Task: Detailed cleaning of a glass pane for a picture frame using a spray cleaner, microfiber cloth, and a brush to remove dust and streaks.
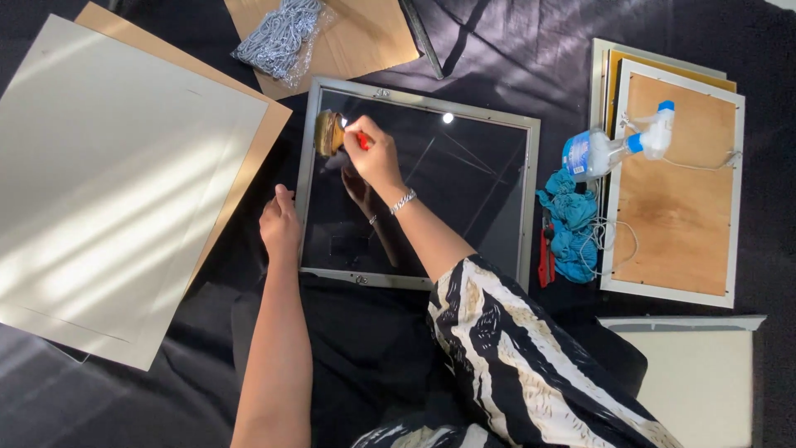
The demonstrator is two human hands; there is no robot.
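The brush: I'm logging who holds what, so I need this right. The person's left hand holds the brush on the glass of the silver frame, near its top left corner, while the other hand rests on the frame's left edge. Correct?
Not quite. The head view shows the right hand holding the brush on the glass of the silver frame, near its top left corner. The left hand is the one resting on the frame's left edge.

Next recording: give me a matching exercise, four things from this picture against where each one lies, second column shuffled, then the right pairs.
Things:
1. brush
2. spray bottle
3. bag of chain
4. blue cloth

Places:
A. on the brown card at the top
B. on the glass, in the right hand
C. between the two frames
D. across the edge of the wood-backed frame

Pairs: 1-B, 2-D, 3-A, 4-C
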